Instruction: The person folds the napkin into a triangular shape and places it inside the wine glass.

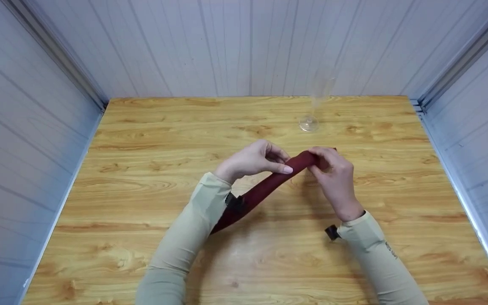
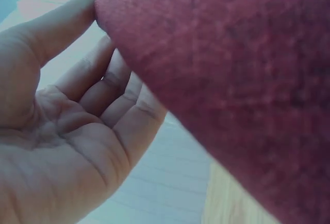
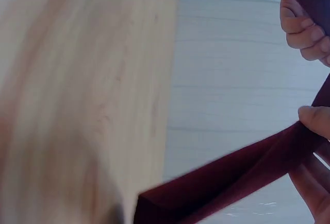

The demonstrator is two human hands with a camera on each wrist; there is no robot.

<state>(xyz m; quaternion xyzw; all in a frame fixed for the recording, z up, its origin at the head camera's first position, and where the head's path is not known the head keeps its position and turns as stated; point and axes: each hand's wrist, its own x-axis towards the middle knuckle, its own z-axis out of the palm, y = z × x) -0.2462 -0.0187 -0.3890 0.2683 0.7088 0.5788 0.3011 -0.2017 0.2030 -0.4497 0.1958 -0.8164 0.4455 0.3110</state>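
Observation:
A dark red cloth (image 1: 265, 188), folded into a long narrow band, is held up above the wooden table. My left hand (image 1: 252, 160) pinches its upper part, thumb in front and fingers behind. At the band's upper right end, my right hand (image 1: 335, 178) grips the cloth between thumb and fingers. From there a loose end of the cloth (image 3: 232, 175) hangs down in the right wrist view, its folded layers slightly parted. The cloth (image 2: 221, 69) fills much of the left wrist view. Its lower left end passes behind my left forearm in the head view.
A clear stemmed glass (image 1: 309, 123), tall and narrow, stands upright near the back edge of the wooden table (image 1: 151, 140), beyond my hands. White panel walls (image 1: 227, 46) close off the back and both sides.

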